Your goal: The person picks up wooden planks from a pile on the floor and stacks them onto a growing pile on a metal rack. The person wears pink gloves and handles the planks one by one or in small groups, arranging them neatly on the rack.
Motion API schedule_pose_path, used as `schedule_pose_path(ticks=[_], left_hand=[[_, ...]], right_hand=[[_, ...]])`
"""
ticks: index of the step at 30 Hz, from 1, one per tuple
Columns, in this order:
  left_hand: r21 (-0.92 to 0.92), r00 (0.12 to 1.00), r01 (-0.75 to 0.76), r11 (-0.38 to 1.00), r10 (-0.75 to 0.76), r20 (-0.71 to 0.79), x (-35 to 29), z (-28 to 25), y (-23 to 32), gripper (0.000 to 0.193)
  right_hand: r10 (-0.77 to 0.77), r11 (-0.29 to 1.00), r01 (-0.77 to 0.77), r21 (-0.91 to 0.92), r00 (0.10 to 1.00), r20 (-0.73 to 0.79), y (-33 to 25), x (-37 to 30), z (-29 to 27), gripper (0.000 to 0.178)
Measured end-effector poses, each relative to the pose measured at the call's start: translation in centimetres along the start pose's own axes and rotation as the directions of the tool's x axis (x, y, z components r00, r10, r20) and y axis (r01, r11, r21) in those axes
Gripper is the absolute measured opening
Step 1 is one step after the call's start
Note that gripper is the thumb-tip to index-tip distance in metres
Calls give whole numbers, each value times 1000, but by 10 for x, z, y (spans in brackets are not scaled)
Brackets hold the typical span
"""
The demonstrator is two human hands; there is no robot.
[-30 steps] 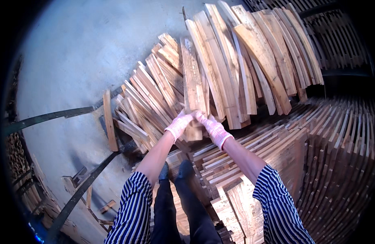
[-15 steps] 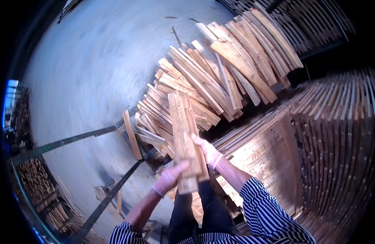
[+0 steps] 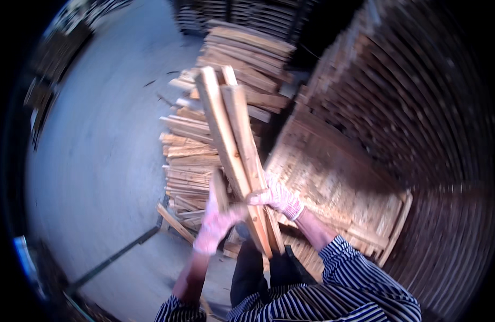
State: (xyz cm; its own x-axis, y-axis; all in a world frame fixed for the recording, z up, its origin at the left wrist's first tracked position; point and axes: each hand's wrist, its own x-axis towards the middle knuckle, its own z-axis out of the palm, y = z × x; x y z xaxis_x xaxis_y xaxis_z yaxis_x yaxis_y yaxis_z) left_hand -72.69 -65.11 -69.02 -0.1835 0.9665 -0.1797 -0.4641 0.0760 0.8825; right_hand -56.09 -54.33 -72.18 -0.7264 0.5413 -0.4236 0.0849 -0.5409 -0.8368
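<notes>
Several rough wooden boards (image 3: 226, 137) slant up and away in front of my legs, lying close side by side. Around their lower part is my right hand (image 3: 279, 197), in a pinkish knitted glove, its thumb across the front faces. My left hand (image 3: 216, 224), gloved alike and smeared by motion, is closed at their left side. A short-looking piece of board (image 3: 220, 189) stands between its thumb and fingers. The fingers of the left hand reach toward the boards' edge; whether they touch it I cannot tell.
Beyond the hands lies a long pile of loose boards (image 3: 191, 158) on the grey floor (image 3: 97, 155). At right are a broad wooden surface (image 3: 333, 172) and tall stacks of slats (image 3: 414, 91). A dark metal bar (image 3: 116, 257) crosses the floor at lower left.
My view has turned to the right. The held boards have tilted and fanned slightly apart. My left hand has come off their lower end and now holds a separate piece beside them.
</notes>
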Motion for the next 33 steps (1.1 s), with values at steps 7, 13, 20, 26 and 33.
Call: schedule_pose_path(ticks=[7, 13, 20, 26, 33], left_hand=[[302, 934, 14, 953, -120, 336, 106, 78, -24, 69], [355, 742, -199, 913, -96, 663, 182, 38, -207, 35], [62, 942, 23, 998, -42, 334, 164, 181, -175, 80], [545, 969, 242, 803, -227, -95, 147, 215, -185, 89], [959, 973, 229, 170, -69, -220, 227, 159, -275, 99]], right_hand=[[-473, 672, 175, -719, 849, -235, -55, -57, -84, 153], [-573, 564, 120, -817, 769, -283, 29, -39, -204, 126], [-636, 735, 297, -610, 615, -467, 20, -97, -201, 151], [-185, 960, 275, -46, 505, -843, 62, -162, -188, 123], [-40, 753, -643, -141, 170, -985, 158, -183, -321, 103]])
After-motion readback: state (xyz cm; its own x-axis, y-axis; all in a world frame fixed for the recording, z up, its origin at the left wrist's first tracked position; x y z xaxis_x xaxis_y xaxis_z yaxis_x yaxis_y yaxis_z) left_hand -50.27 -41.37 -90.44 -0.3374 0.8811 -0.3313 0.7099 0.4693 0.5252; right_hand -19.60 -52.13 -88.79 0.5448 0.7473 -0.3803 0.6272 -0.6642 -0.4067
